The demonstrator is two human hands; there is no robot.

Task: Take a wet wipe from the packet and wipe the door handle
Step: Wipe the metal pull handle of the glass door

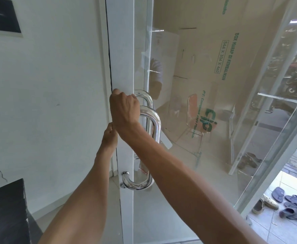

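Forearms: both bare along all the length that shows, lean and even in outline.
Left hand (109,136): bare, seen from the back, narrow at the wrist, largely covered by the other arm.
Right hand (124,110): bare, seen from the back, knuckles and tendons raised under the skin.

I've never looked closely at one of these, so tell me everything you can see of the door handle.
The door handle is a polished, mirror-bright metal tube bent into a tall D. It stands upright on the white frame of a glass door, and a round mount shows at its lower end. A matching handle shows behind the glass. The right hand curls round its upper bend, hiding the top mount, and the forearm crosses its middle. No wipe is visible.
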